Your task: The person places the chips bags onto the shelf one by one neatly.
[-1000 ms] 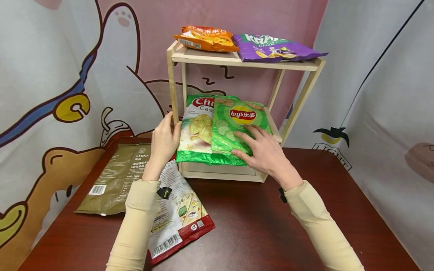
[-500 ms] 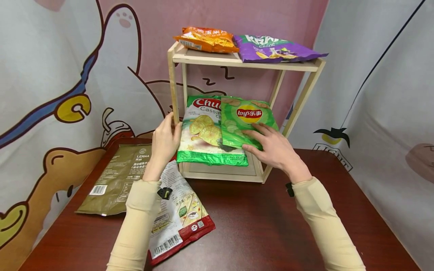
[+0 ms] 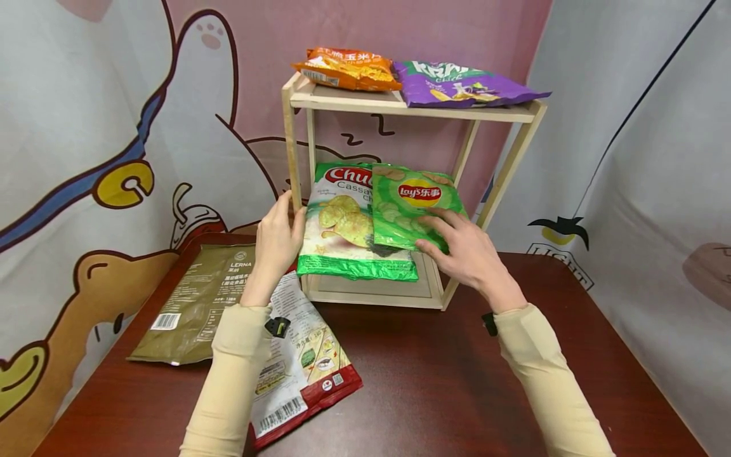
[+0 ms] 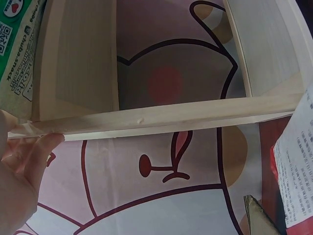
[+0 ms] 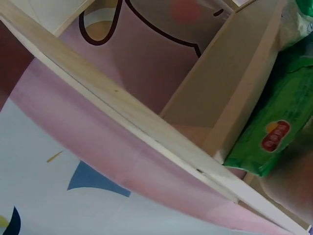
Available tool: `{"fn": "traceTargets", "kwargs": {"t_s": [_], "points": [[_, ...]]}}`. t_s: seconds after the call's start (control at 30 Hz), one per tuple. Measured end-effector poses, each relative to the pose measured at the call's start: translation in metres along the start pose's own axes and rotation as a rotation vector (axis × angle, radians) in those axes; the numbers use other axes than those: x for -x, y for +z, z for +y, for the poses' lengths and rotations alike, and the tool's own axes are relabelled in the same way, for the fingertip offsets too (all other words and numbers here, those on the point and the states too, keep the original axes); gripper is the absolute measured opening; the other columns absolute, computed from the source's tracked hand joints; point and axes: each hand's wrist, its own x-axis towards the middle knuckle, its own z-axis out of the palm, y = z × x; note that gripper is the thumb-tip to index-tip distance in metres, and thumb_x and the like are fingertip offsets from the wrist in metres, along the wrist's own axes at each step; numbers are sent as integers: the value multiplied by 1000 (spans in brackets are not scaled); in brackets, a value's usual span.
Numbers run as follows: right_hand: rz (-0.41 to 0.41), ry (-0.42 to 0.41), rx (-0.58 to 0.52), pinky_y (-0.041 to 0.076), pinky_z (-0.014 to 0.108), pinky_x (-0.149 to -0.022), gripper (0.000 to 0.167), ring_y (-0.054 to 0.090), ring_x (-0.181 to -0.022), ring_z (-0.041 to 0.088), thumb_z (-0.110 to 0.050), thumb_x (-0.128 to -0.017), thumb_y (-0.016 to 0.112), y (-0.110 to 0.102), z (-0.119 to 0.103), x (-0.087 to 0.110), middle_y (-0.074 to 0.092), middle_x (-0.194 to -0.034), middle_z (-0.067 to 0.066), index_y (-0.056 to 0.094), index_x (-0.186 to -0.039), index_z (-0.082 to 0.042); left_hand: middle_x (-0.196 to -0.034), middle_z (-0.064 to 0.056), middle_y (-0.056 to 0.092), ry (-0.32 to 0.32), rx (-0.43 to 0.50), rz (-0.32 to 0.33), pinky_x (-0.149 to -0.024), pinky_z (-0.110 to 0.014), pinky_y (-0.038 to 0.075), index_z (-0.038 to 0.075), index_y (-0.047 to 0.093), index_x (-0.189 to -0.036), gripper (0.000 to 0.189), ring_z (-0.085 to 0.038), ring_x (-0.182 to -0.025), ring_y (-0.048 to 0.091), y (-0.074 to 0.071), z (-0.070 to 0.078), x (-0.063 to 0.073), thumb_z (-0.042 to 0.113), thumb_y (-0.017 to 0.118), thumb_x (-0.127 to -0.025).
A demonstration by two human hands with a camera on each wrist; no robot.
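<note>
On the middle level of a small wooden shelf rack [image 3: 414, 113] lie two chip bags. The green Lay's bag [image 3: 396, 219] overlaps the right part of a white and green cassava chip bag [image 3: 339, 244], whose lower end hangs over the shelf edge. My right hand [image 3: 471, 251] rests on the lower right of the Lay's bag, fingers spread on its front; in the right wrist view this hand is dark and partly cut off. With thumb and fingers my left hand [image 3: 275, 235] holds the rack's front left post [image 4: 142, 120], close to the cassava bag's edge.
An orange snack bag [image 3: 348, 70] and a purple bag [image 3: 465, 86] lie on the top shelf. To the left on the dark table [image 3: 434, 393] are an olive bag [image 3: 191, 311] and a white and red bag [image 3: 311, 355], partly behind the left arm.
The Lay's bag has shifted right with my right hand, uncovering more of the cassava bag. Lately the right fingers have drawn slightly rightward across it. My left hand stays on the post.
</note>
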Motion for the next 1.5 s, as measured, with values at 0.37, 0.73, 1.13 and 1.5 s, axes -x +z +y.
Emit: {"fn": "traceTargets", "kwargs": {"t_s": [0.37,0.73,1.13,1.5], "points": [[805,149,-122,41,31,-70,18,54,-77,33,-8,-89,61,-8,20,-2,56,-89,24,58,-92,10,-95,-23,65,-4,-2,-9,-57,-47,51,-8,54,-123,35,-38,-71,64,2,3,0,15,54,-97],[489,515,-472,40,19,-68,36,48,-78,2,-28,-96,52,-21,39,-9,50,-95,-2,40,-122,-6,-98,-24,65,-17,0,-31,-59,-47,52,-8,52,-125,37,-38,-73,65,4,4,-1,16,53,-97],[291,455,-343,44,22,-54,28,55,-59,10,-20,-101,34,-23,43,-8,57,-75,17,38,-110,5,-95,-23,65,3,10,-6,-58,-47,51,-8,54,-122,35,-38,-72,64,4,4,-1,15,55,-96],[248,450,-339,42,32,-60,28,55,-68,29,-16,-101,29,-17,41,-13,55,-77,18,33,-115,8,-105,-21,66,-157,89,-175,-72,-47,54,-1,52,-127,38,-35,-88,67,-12,5,-1,23,54,-98]]}}
